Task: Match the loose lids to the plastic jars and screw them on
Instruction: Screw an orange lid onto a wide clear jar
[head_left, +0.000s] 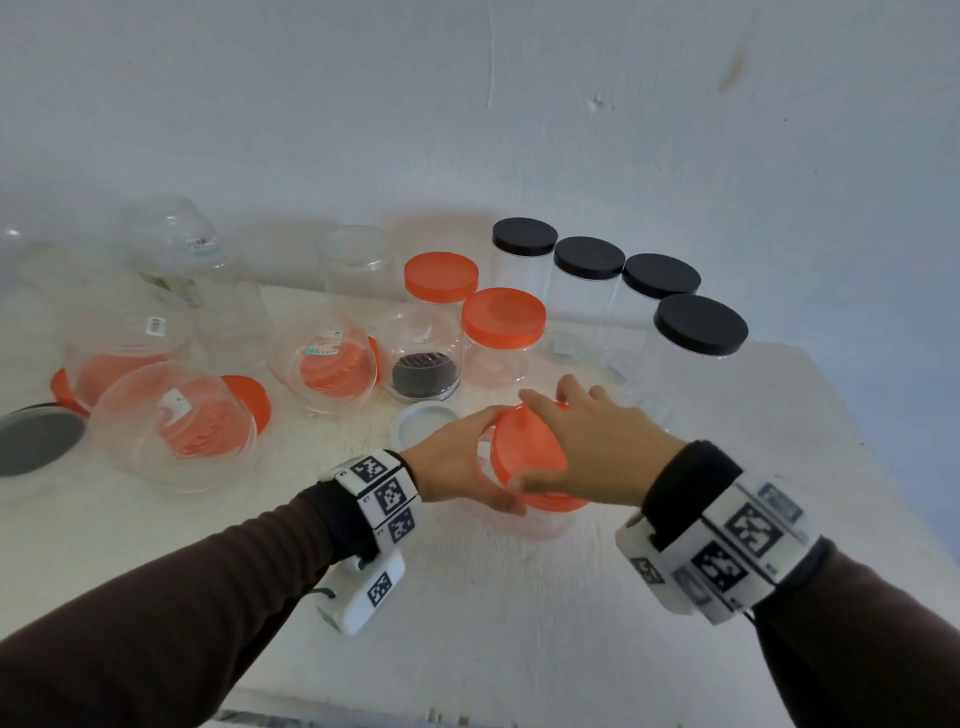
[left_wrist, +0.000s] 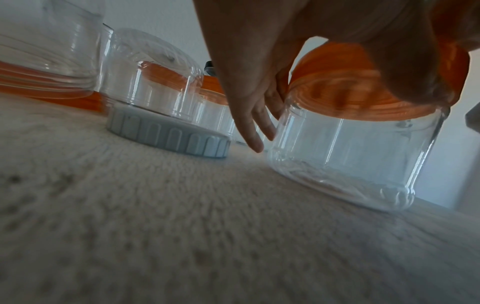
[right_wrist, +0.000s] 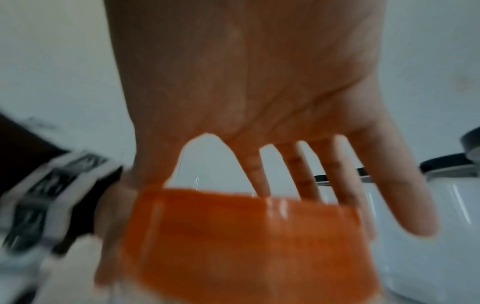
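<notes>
A short clear plastic jar (head_left: 540, 519) stands upright near the middle of the white bench (head_left: 519, 649), capped by an orange lid (head_left: 524, 457) that sits tilted on its mouth. The left hand (head_left: 457, 467) cups the jar's side, fingers (left_wrist: 249, 123) curved round the wall just under the lid. The right hand (head_left: 597, 447) lies over the lid, thumb and fingers spread and curled down round its rim. The jar's threads are hidden by the lid and both hands (the right wrist view is badly blurred). A pale grey lid (head_left: 426, 423) lies just behind. Stickers on the upturned jars (head_left: 176, 426) at left are too small to read.
</notes>
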